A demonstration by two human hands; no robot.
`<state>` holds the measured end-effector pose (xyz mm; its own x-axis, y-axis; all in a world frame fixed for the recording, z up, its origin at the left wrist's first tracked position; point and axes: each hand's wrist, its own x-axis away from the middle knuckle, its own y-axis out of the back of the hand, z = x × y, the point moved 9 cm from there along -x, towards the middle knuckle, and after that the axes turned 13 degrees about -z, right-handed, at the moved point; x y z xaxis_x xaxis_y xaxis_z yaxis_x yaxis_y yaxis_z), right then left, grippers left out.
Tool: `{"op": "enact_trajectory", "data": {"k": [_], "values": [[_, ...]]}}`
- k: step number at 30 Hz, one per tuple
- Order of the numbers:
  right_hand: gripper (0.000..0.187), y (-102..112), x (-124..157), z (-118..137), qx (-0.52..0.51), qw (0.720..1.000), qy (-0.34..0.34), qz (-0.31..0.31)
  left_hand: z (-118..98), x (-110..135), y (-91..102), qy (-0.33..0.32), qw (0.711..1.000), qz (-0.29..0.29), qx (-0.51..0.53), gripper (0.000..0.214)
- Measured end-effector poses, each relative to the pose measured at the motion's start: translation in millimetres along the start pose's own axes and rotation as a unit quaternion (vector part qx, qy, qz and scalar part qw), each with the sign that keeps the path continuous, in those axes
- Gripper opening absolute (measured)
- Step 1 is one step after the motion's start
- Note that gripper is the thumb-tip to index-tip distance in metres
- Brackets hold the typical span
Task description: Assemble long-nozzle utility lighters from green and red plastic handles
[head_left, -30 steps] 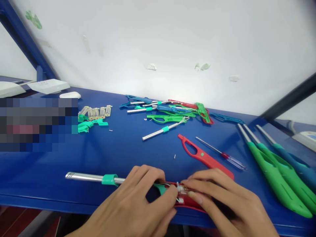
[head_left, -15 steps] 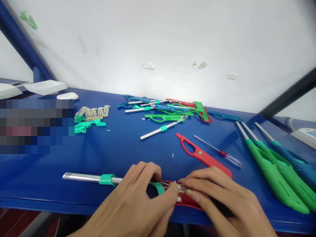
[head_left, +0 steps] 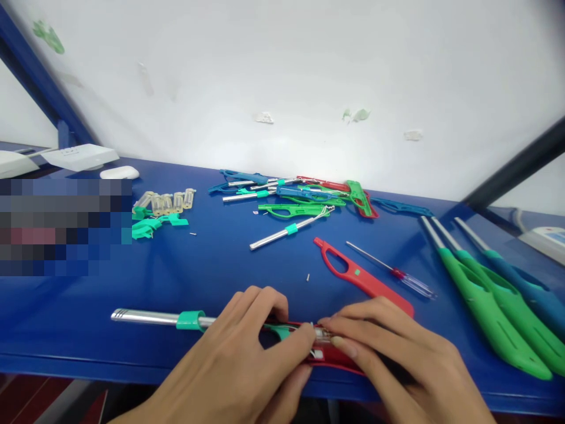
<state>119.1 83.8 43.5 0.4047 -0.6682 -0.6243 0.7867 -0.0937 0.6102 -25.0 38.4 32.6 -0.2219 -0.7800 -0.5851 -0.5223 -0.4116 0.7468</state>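
**Red half-shell, hollow side up, between two bare hands**

We listed first the red half-shell (head_left: pixel 342 360), at the near edge of the blue table (head_left: pixel 212 271), partly hidden by both hands. A metal tube (head_left: pixel 150 317) with a teal collar (head_left: pixel 189 320) ran out from it to the left. Inside we saw a teal trigger (head_left: pixel 282 332), a clear part (head_left: pixel 323 335) and a small white piece (head_left: pixel 316 354).

Left hand (head_left: pixel 251 347): fingers curled narrowly around the red half-shell, holding it, with one fingertip just beside the clear part.

Right hand (head_left: pixel 401 341): fingertips and thumb drawn close together at the clear part; whether they pinched it or only pressed on it, we could not tell.

Beyond the hands we entered:
- one loose red cover (head_left: pixel 371 282), lying aslant near the right hand;
- one screwdriver (head_left: pixel 414 284), clear handle, just beyond the cover;
- one small screw (head_left: pixel 308 277), left of the cover;
- one loose tube (head_left: pixel 273 237), teal-ringed, wires at its far end;
- a heap of mixed parts (head_left: pixel 304 193) in blue, green and red, near the white wall (head_left: pixel 309 65);
- a row of clear tanks (head_left: pixel 178 202) at left, and teal pieces (head_left: pixel 150 226) before them;
- two green lighters (head_left: pixel 489 318) and one blue lighter (head_left: pixel 525 285), side by side at right.
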Motion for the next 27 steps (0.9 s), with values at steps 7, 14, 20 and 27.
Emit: {"op": "enact_trajectory", "data": {"k": [7,14,20,27], "values": [[0.021,-0.5,-2.6,1.9,-0.011,1.0,-0.016,-0.006,-1.8,0.9,5.0,0.003,1.0,-0.011,-0.014,0.022],[0.022,-0.3,-3.1,1.5,-0.018,1.0,-0.024,-0.003,0.2,4.4,0.9,-0.008,1.0,-0.015,-0.011,0.021],[0.022,1.2,-1.6,1.7,-0.019,0.999,-0.025,-0.005,0.9,4.1,1.2,-0.003,1.0,-0.006,-0.016,0.023],[0.023,-0.4,-2.3,1.6,-0.011,1.0,-0.014,0.004,1.0,4.1,3.9,-0.014,1.0,-0.024,-0.008,0.023]]}}
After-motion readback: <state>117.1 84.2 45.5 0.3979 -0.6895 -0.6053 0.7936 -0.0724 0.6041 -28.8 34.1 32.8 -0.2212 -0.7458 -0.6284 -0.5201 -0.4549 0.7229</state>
